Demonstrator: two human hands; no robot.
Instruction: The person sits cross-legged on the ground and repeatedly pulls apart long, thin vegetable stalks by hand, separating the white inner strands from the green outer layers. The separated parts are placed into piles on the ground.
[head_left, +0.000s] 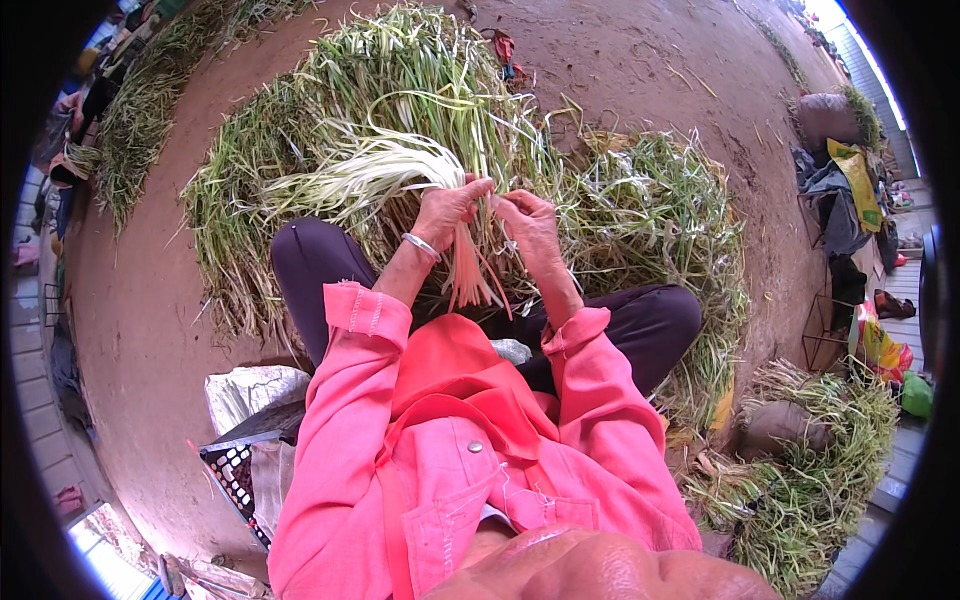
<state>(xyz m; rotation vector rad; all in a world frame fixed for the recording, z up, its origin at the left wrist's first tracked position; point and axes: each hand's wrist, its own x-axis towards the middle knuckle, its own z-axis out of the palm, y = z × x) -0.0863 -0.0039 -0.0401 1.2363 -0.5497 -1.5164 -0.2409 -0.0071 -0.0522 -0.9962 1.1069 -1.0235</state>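
Note:
My left hand (446, 210), with a silver bangle at the wrist, grips a bunch of pale blanched chives (401, 165). Their yellow-white leaves fan out to the left, and the pinkish stalk ends (469, 274) hang below the fist. Close beside it on the right, my right hand (531, 221) has its thumb and forefinger pinched on what looks like a thin chive stalk, mostly hidden by the fingers. Both hands are above a large heap of green and withered chives (405, 60), spread in front of and between my bent knees.
More chives (645, 202) spread to the right. Beside my left side are a black plastic crate (232, 472) and a white sack (251, 394). Another leafy pile (810, 480) lies at lower right. Bags and clothing (840, 195) line the right edge of the earthen floor (600, 52).

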